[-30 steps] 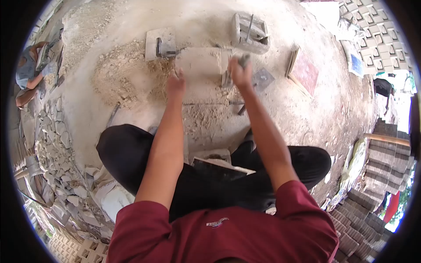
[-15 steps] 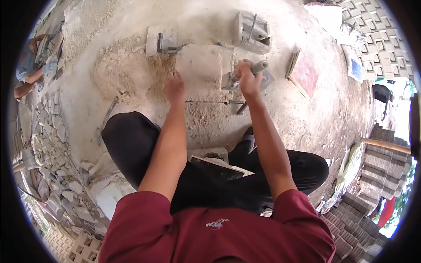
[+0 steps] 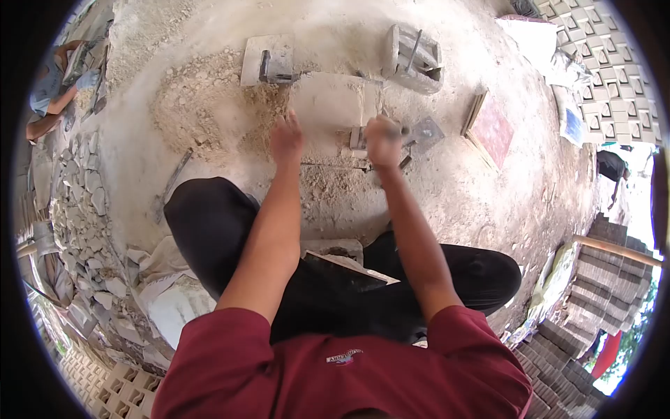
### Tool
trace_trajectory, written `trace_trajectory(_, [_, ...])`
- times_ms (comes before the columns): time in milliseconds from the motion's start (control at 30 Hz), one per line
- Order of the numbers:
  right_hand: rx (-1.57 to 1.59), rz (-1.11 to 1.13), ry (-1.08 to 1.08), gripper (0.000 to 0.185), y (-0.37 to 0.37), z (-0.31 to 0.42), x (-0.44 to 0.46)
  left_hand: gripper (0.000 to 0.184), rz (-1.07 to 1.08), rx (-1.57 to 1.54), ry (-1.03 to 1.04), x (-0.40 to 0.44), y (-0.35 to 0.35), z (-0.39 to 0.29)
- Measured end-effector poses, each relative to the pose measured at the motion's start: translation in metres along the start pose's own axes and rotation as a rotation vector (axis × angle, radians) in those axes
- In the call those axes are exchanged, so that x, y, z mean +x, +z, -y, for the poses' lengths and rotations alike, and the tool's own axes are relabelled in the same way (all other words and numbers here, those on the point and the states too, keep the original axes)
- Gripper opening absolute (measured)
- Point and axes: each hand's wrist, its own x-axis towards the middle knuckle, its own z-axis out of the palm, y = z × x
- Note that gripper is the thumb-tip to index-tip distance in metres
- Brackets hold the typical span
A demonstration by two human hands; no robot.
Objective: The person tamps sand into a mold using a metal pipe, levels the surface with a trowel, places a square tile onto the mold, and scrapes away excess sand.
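Lying on the dusty ground (image 3: 450, 199) just beyond both hands in the head view, the slab (image 3: 326, 101) seems heavy, stiff and perhaps brittle-cornered, best held by opposite edges. It looks pale, flat and roughly rectangular. The left hand (image 3: 287, 140), fingers partly bent, is at its left edge, grip unclear; the right hand (image 3: 384, 142) closes around a blurred grey tool (image 3: 405, 131).

Worn on the head, the camera looked forward and steeply down from near the pale slab (image 3: 324, 101), above its near side, where the maroon shirt (image 3: 293, 380) lay closest; the wide, round view reached well beyond the slab's sides.
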Motion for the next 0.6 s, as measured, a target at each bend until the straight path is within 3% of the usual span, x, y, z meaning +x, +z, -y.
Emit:
trace_trajectory(33, [0.001,0.006,-0.019,0.035,0.0,0.005,0.007,0.061,-0.039,0.039,0.064,0.008,0.02,0.017])
trace_trajectory(100, [0.115,0.018,0.143,0.035,-0.001,0.014,0.019,0.061,-0.094,0.069,0.133,0.016,0.021,0.01])
trace_trajectory(167, [0.224,-0.049,0.266,0.034,-0.006,0.047,0.038,0.062,-0.058,-0.018,0.014,0.003,0.003,-0.004])
trace_trajectory(267, [0.298,-0.015,0.141,0.032,-0.01,0.07,0.052,0.063,-0.019,-0.005,0.042,0.006,0.007,0.0])
trace_trajectory(300, [0.301,-0.011,0.138,0.032,-0.006,0.054,0.049,0.063,-0.025,-0.005,0.042,0.006,0.004,-0.004])
trace_trajectory(367, [0.055,-0.08,-0.155,0.031,0.001,-0.006,0.027,0.064,-0.012,0.028,0.029,0.0,-0.008,-0.012])
trace_trajectory(433, [0.013,-0.128,-0.148,0.031,0.0,-0.012,0.036,0.064,-0.08,0.044,0.126,0.008,0.019,0.017])
trace_trajectory(500, [0.206,-0.093,0.245,0.032,-0.003,0.037,0.059,0.064,-0.127,0.058,0.227,-0.001,0.024,0.022])
trace_trajectory(567, [0.204,-0.08,0.139,0.03,-0.01,0.051,0.075,0.064,0.016,-0.004,-0.006,0.003,0.0,-0.005])
trace_trajectory(600, [0.244,-0.097,0.125,0.03,-0.012,0.063,0.077,0.064,0.02,0.0,-0.018,0.002,0.009,0.007])
